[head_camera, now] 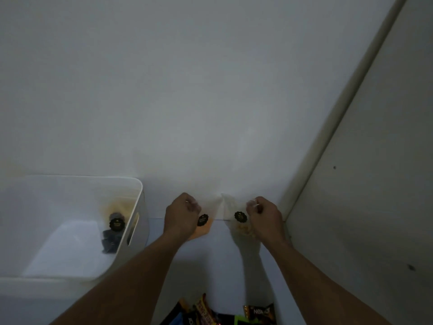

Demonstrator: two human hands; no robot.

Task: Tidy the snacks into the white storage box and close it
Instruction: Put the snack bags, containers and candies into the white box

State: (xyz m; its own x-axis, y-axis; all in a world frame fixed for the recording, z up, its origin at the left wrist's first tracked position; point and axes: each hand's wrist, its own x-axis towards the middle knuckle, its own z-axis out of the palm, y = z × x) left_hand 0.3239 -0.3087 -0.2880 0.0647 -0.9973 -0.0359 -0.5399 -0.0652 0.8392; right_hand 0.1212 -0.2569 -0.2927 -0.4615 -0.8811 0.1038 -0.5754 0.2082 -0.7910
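Left hand (181,216) pinches orange bag (202,231), right hand (264,216) pinches pale bag (241,228); I judge box (142,200) lies left of both, nearer left hand

One white storage box (142,207) is in view. Right of the box are two hands, the left hand (181,215) and the right hand (264,218). There are three clear snack bags with round black labels: the dark bag (110,241) inside the box, the orange bag (202,231) and the pale bag (241,229), both right of the box, one in each hand. One heap of wrapped snacks (206,311) lies lower right of the box; at least three wrappers show, the rest cut off.
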